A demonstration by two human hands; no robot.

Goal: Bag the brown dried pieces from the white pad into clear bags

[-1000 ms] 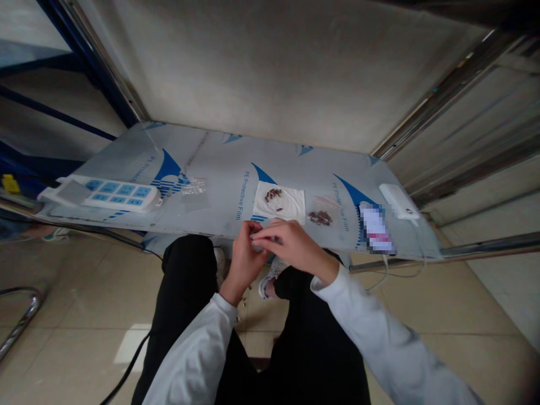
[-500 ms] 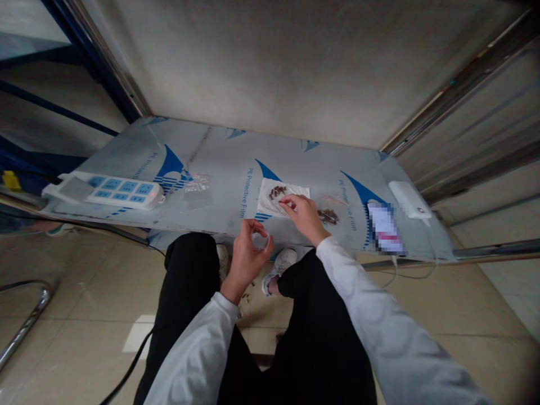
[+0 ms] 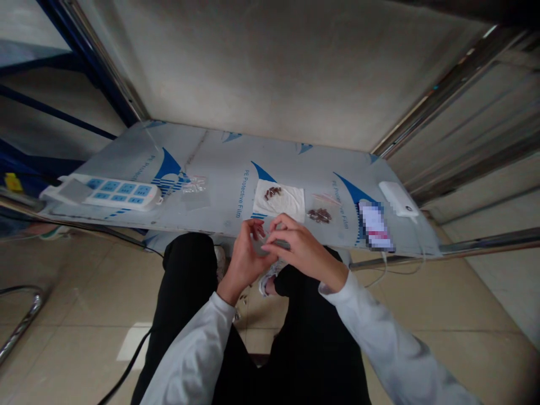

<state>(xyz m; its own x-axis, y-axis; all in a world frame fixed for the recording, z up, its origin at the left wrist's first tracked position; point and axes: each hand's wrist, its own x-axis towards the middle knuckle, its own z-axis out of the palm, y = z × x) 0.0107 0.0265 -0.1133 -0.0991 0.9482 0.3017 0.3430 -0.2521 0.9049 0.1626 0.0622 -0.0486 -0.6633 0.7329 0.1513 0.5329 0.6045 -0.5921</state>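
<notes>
My left hand (image 3: 243, 259) is curled around a small clear plastic bag (image 3: 258, 243), held just off the table's front edge above my lap. Against the bag's opening, my right hand (image 3: 301, 247) has its fingers pinched together; whatever is between them is too small to make out. Beyond both hands lies a white paper sheet (image 3: 293, 202) with a little heap of small brown pieces (image 3: 273, 193) on it. Right of the sheet, a clear bag of similar brown pieces (image 3: 320, 215) rests on the table.
Flat clear bags (image 3: 195, 195) lie left on the film-covered table (image 3: 219, 169). A power strip (image 3: 122, 191) sits at the far left. A phone (image 3: 377, 225) and a white cabled device (image 3: 399, 198) are at the right. Small bits lie on the floor below.
My right hand has come back from the brown pieces on the paper to the bag in my left hand. The left hand stays about where it was. The view has shifted slightly.
</notes>
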